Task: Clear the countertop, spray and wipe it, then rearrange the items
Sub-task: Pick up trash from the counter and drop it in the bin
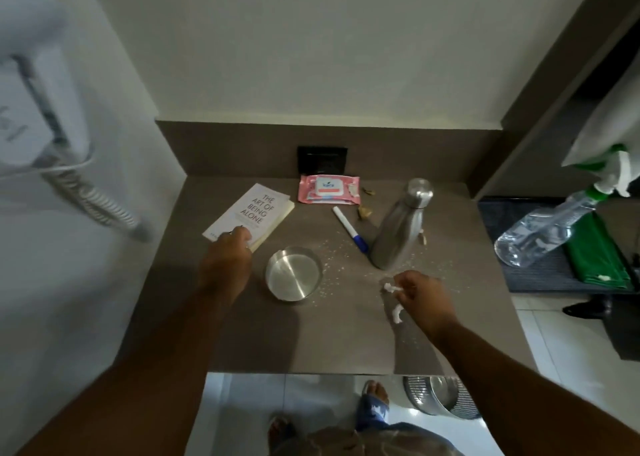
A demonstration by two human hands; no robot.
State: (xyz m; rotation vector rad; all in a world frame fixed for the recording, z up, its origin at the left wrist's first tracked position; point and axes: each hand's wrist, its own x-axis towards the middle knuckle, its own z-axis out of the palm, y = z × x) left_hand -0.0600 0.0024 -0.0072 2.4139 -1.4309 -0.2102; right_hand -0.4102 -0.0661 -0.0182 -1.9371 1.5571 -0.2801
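Observation:
On the brown countertop [346, 337] lie a white book [252, 209], a pink wipes pack [329, 189], a white marker with a blue cap [349, 228], a steel bottle [401, 227] and a round steel tin [293, 272]. White crumbs are scattered around the tin and the bottle. My left hand [227, 265] rests on the near corner of the book, fingers curled at its edge. My right hand [424, 299] pinches small white scraps [391, 287] just in front of the bottle; another white scrap [397, 313] lies beside my wrist.
A clear spray bottle with a green and white head [554, 227] leans on a dark tray [540, 275] at the right, next to a green cloth [595, 258]. Brown bits [363, 211] lie near the marker. A steel bin [443, 398] stands on the floor. A corded white appliance [45, 136] hangs on the left wall.

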